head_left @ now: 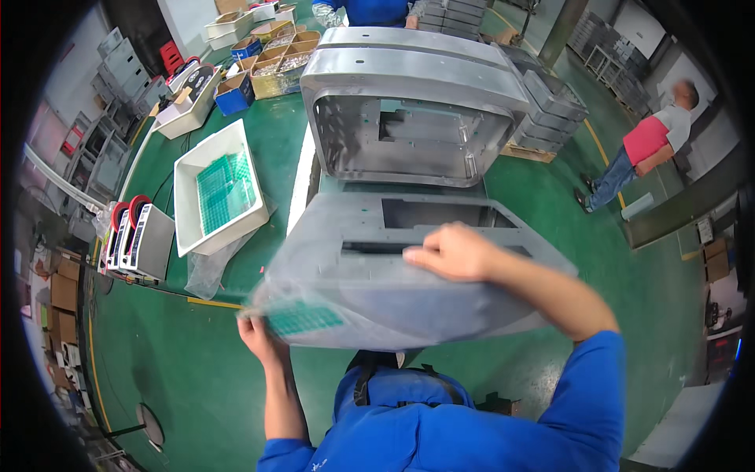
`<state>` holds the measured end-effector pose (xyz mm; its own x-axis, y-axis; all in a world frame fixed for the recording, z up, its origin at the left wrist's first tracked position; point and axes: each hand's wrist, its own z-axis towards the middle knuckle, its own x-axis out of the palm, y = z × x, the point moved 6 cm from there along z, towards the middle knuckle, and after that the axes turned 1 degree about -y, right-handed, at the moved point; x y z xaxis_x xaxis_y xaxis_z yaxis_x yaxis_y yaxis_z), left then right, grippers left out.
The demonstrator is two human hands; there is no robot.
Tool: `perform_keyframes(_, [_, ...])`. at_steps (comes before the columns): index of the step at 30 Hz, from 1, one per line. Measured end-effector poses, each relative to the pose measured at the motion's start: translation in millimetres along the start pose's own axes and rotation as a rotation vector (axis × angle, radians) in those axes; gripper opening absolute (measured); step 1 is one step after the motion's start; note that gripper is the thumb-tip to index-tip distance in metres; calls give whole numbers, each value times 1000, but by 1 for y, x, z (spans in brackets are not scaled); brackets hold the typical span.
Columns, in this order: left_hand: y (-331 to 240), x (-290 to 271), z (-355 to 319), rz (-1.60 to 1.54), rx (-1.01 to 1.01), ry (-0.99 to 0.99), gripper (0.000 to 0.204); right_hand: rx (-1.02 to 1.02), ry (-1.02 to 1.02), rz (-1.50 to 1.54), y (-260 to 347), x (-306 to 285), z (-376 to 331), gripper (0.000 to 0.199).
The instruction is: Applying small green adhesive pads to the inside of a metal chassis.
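A large grey metal housing point(314, 244) is tilted in front of my body, with a rectangular opening and a long narrow slot in its upper face. My left hand point(258, 337) is closed on its lower left corner. Curled at the slot's edge, my right hand point(454, 253) grips the same housing; some fingertips are hidden. A green gridded patch point(305, 317) shows at the housing's left end, and whether it is a sheet or a reflection I cannot tell. Just beyond, a second grey housing point(417, 79) stands with its hollow side facing me.
On the green table at left lies a white tray point(182, 212) holding a green gridded sheet. White boxy devices point(149, 244) stand near the table corner, and partitioned boxes point(271, 75) farther back. Stacked grey parts point(550, 102) sit beyond. One person point(649, 141) stands at right, another point(373, 11) opposite.
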<state>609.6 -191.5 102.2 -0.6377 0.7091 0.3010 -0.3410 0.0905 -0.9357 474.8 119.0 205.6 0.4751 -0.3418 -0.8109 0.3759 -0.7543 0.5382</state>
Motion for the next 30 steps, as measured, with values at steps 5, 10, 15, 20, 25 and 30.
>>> perform_keyframes(5, [-4,112,100,-163,-15,164,16,67,-39,13,-32,-110,59,38])
perform_keyframes(10, [19,177,173,62,-56,223,22,-108,-1150,619,-187,-188,-49,41])
perform_keyframes(15, [53,199,192,205,-110,198,39,198,-1308,1623,-382,46,-50,46])
perform_keyframes(20, [97,150,134,254,-303,52,32,250,-1397,1782,-354,91,-9,54])
perform_keyframes(25, [139,141,164,557,-76,72,34,424,-1494,1910,-335,62,-11,58])
perform_keyframes(30, [238,68,210,568,58,5,31,235,-1518,1895,-338,66,12,49])
